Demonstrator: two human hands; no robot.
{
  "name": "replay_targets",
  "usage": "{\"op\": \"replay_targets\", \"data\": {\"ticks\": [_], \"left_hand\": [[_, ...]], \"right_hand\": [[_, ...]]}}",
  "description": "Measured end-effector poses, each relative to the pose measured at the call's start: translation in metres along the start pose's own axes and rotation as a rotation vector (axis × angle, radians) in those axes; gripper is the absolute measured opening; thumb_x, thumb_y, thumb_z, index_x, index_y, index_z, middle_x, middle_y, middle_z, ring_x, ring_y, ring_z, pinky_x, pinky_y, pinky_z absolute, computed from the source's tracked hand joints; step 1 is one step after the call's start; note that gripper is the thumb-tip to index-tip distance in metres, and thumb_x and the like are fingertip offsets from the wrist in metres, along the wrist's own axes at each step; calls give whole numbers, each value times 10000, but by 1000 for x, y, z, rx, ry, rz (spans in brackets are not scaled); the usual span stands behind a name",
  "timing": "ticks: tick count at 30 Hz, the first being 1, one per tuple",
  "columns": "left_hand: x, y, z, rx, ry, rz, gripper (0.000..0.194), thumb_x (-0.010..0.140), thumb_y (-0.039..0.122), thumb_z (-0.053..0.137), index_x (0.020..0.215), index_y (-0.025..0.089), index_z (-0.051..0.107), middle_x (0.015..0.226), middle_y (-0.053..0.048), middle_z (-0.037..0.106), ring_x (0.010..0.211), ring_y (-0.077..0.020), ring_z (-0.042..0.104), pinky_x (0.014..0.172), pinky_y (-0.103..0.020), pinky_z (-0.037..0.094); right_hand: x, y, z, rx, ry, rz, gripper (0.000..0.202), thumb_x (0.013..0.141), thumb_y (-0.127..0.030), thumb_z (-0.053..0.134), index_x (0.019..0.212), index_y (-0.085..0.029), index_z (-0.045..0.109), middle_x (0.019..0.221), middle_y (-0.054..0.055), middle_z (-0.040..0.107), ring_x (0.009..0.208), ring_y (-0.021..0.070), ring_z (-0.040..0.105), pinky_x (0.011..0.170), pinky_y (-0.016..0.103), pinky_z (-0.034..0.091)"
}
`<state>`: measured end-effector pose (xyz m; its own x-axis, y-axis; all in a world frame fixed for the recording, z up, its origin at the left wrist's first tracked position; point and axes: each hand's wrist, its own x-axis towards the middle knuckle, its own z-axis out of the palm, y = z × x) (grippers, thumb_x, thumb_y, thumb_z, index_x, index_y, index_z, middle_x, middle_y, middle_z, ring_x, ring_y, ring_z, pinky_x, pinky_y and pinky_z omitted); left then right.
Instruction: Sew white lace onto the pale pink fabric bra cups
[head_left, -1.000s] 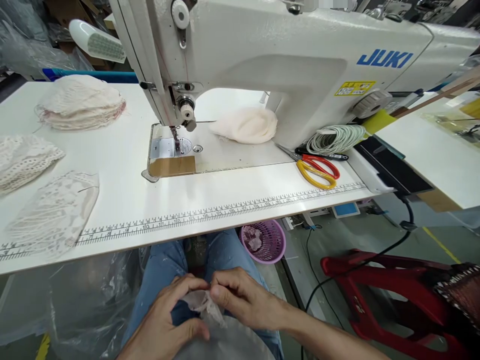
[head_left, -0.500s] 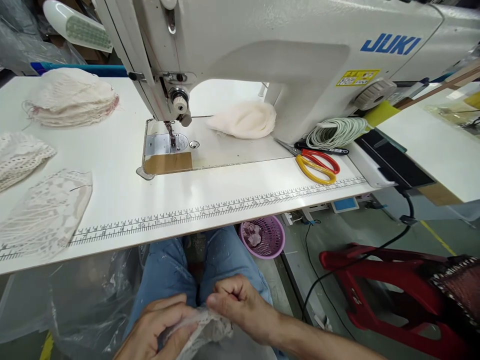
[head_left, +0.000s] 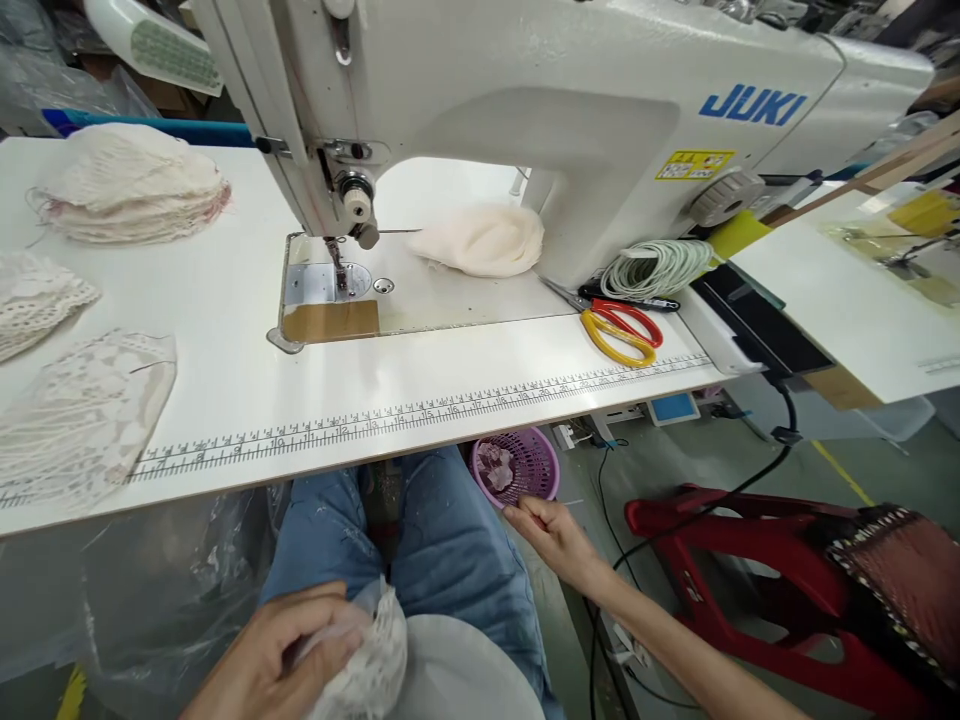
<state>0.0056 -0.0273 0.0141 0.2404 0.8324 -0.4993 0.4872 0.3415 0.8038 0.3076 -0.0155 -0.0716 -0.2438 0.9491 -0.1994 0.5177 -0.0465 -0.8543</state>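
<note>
White lace fabric (head_left: pixel 375 660) is bunched in my left hand (head_left: pixel 281 650), over my lap at the bottom of the view. My right hand (head_left: pixel 551 535) has its fingers pinched together beside the near rim of a purple basket (head_left: pixel 538 465); anything between the fingertips is too small to make out. Some pale scraps (head_left: pixel 495 466) lie inside the basket. Below the lace, a round white surface (head_left: pixel 465 680) rests near my legs.
A sewing machine (head_left: pixel 600 60) stands on the white table (head_left: pixel 420 375). Scissors (head_left: pixel 622 335) and coiled cord (head_left: pixel 656 268) lie at its right. Fabric stacks (head_left: pixel 135 185) and lace pieces (head_left: pixel 90 420) are on the left. A red stool (head_left: pixel 735 590) stands at the right.
My right hand has left the lace and moved right and forward to the basket. My left hand still holds the lace, slightly lower and to the left. The round white surface shows more.
</note>
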Motion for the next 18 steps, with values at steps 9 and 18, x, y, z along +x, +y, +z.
{"op": "replay_targets", "data": {"ticks": [9, 18], "left_hand": [[3, -1, 1, -349, -59, -269, 492, 635, 615, 680, 918, 213, 711, 843, -35, 698, 801, -208, 607, 698, -243, 483], [5, -6, -15, -300, -223, -219, 464, 747, 618, 575, 792, 163, 656, 614, 30, 458, 578, -111, 385, 529, -191, 317]], "right_hand": [[11, -45, 4, -12, -206, -227, 313, 872, -411, 554, 1130, -242, 613, 1154, 105, 587, 1048, 238, 519, 891, 359, 373], [34, -85, 47, 571, -477, 17, 392, 699, -512, 694, 676, -137, 584, 640, -23, 528, 624, 96, 463, 566, 194, 364]]}}
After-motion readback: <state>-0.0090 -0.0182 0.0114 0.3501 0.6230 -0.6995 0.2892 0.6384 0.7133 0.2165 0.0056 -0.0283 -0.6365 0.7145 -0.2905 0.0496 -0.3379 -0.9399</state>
